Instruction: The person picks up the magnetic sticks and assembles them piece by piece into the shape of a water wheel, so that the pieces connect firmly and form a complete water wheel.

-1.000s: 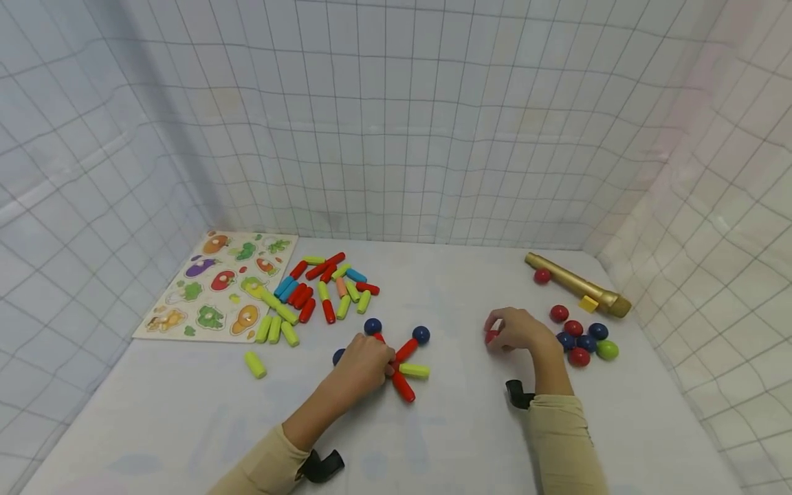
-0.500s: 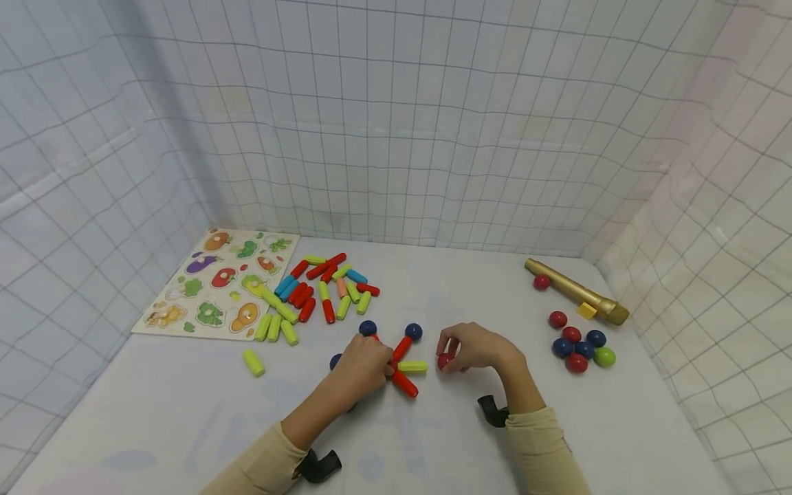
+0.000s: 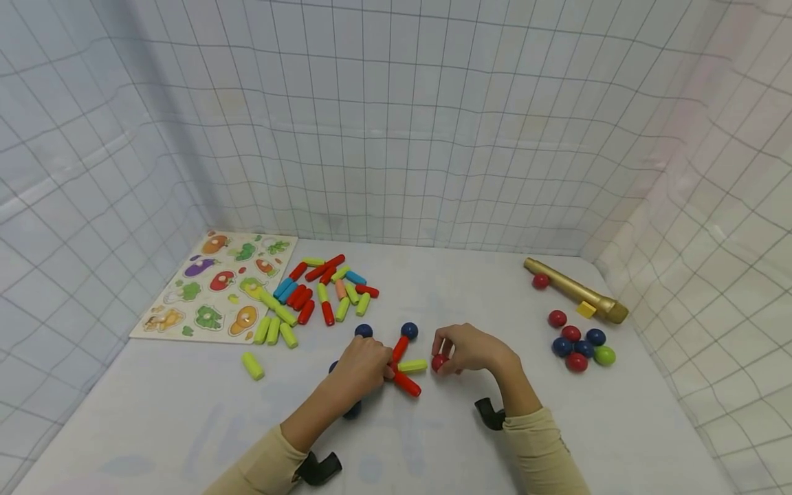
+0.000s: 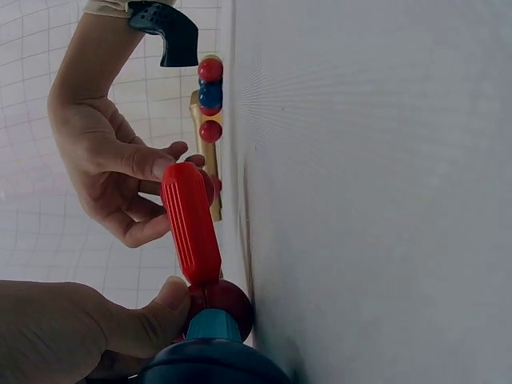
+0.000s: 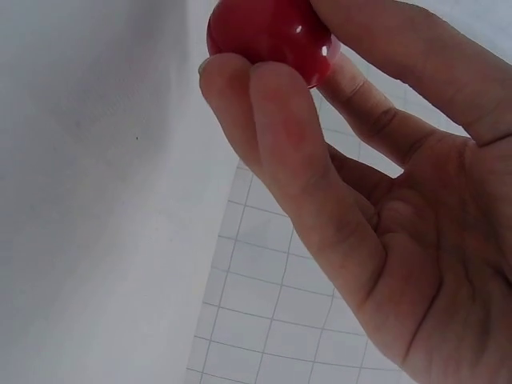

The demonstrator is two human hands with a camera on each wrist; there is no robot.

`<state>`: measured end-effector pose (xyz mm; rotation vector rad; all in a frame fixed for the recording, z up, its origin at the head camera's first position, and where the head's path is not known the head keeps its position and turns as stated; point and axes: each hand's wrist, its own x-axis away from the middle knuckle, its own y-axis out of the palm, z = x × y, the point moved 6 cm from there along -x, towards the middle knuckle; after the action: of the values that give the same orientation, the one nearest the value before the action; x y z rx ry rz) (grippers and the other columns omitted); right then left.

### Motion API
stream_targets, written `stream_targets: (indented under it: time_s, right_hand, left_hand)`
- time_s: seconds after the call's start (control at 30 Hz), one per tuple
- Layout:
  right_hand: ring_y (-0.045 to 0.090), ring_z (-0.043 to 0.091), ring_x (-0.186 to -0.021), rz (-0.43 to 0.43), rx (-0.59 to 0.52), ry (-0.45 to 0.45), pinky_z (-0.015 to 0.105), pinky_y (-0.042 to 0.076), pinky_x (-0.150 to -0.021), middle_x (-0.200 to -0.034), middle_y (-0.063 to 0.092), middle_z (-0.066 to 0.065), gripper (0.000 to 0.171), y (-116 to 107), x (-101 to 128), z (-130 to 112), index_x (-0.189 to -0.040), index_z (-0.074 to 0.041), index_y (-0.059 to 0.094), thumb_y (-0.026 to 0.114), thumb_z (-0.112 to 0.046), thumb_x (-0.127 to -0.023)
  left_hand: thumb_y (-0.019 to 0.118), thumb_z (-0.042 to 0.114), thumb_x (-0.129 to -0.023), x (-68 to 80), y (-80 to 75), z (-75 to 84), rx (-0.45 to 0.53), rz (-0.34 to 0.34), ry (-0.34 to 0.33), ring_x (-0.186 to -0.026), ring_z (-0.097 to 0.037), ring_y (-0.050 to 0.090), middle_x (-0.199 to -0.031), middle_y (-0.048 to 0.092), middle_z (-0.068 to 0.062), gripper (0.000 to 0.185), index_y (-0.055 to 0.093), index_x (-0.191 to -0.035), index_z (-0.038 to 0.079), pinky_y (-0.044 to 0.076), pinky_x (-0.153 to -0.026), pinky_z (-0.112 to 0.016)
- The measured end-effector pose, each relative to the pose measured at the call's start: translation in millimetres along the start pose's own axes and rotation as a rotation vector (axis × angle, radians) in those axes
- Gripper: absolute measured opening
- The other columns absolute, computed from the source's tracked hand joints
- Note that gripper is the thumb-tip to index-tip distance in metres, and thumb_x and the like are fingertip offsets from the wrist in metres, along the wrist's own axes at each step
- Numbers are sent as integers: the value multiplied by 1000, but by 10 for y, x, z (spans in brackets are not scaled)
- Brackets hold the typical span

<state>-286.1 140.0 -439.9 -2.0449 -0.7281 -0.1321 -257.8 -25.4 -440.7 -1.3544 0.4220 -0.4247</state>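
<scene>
My left hand [image 3: 361, 364] grips the middle of a star-shaped build of toy rods and balls. Its thumb presses the red centre ball [image 4: 228, 304], from which a red rod [image 4: 192, 224], a teal rod [image 4: 214, 324] and other rods spread. Blue balls [image 3: 409, 331] cap several of the rods; a yellow-green rod [image 3: 413, 366] points right with a bare end. The hand hides part of the build. Between thumb and fingers, my right hand [image 3: 473, 347] pinches a loose red ball [image 5: 268, 36], just right of that yellow-green rod's end.
Loose red, blue, orange and yellow-green rods [image 3: 306, 313] lie at the back left beside a vegetable picture board [image 3: 192, 323]. On the right are several balls [image 3: 577, 362], a yellow block [image 3: 586, 309] and a gold microphone-shaped toy [image 3: 566, 280]. Gridded white sheeting [image 3: 396, 137] surrounds the table.
My right hand has carried the red ball leftward from near the ball group to the build's right side, with little motion lately. The left hand stays on the build, which has shifted slightly.
</scene>
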Motion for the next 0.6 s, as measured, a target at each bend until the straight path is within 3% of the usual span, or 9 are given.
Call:
stream_targets:
  time_s: [0.4, 0.5, 0.6]
  right_hand:
    - [62, 14, -73, 6, -6, -4, 30, 50, -68, -97, 69, 0, 29, -4, -34, -8, -98, -18, 63, 80, -9, -77]
    - [62, 15, -81, 28, 6, 28, 33, 52, -72, -101, 69, 2, 30, -93, -12, 53, -103, -18, 63, 79, -12, -79]
    - [62, 18, -86, 110, 28, 116, 34, 53, -73, -110, 67, 9, 32, -310, 86, 248, -110, -15, 63, 77, -15, -81]
  left_hand:
    - [79, 26, -80, 20, -31, -2, -15, 46, 36, -59, -9, 45, -63, 62, 5, 14, 75, -84, 13, 35, -61, -22]
    - [79, 28, -80, 24, -42, -13, -16, 47, 35, -60, -10, 46, -65, 62, 4, 17, 74, -85, 13, 36, -61, -23]
    - [78, 27, -81, 33, -54, -39, 10, 21, 38, -65, -11, 49, -72, 63, 3, 18, 74, -92, 13, 41, -63, -23]
